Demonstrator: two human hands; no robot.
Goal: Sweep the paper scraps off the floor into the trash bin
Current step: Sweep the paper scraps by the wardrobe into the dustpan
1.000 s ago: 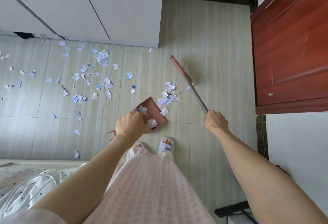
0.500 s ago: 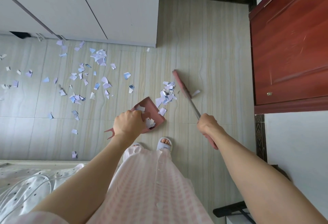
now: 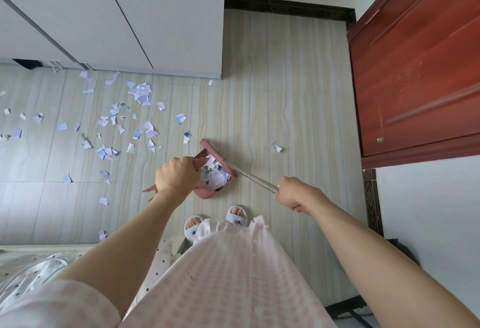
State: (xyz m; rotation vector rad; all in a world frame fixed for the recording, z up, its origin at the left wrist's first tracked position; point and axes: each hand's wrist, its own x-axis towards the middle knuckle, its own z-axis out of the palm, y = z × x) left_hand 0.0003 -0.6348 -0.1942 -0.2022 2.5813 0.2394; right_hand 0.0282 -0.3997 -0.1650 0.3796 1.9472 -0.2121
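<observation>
Your left hand [image 3: 176,175] holds the dustpan [image 3: 207,192]. Your right hand [image 3: 294,194] grips the broom [image 3: 249,177] at 3 o'clock of the pan. Scraps [image 3: 214,174] fill the pan; more scraps lie at 10 o'clock.

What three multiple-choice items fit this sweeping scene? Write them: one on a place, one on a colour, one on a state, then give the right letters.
1. Where does the lone scrap lie?
A. right of the broom head
B. inside the dustpan
C. on the bed

2. What colour is the dustpan?
A. green
B. dusty pink
C. black

3. What is the right hand doing?
A. hanging idle
B. pressing flat on the floor
C. gripping the broom handle

Answers:
1. A: it lies alone on the bare floor, right of the broom head.
2. B: its rim shows pink around the gathered scraps.
3. C: its fingers curl round the metal handle, while the left hand holds the dustpan.
</observation>
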